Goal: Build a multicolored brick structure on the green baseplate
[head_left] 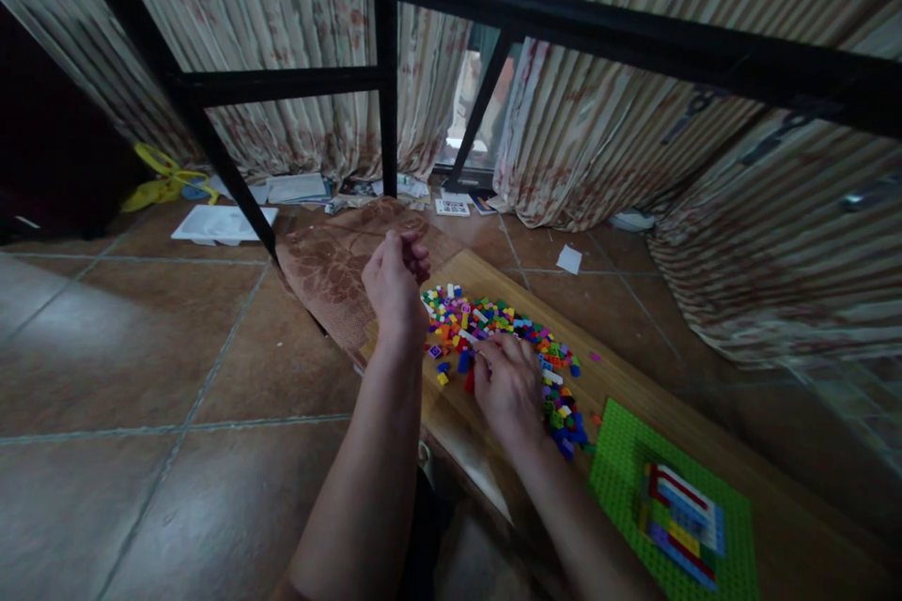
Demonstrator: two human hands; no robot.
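Observation:
Loose toy building bricks (493, 312) in many colours lie heaped on a wooden board (451, 423). My right hand (508, 385) is down at the near side of the heap, its thumb and forefinger pinched at a pale toy brick (468, 336). Above the far left end of the heap, my left hand (396, 282) is raised with its fingers curled in; whatever they hold is hidden. On the right lies a green studded baseplate (613, 470) bearing a small rectangular brick structure (682, 526) in red, white, blue, yellow and purple.
A brown patterned cloth (331, 272) lies beyond the board's left end. Black metal bars (282, 86) cross in front of striped curtains (296, 9). Papers (300, 188), a white tray (224, 223) and a yellow object (159, 178) rest on the tiled floor (232, 347).

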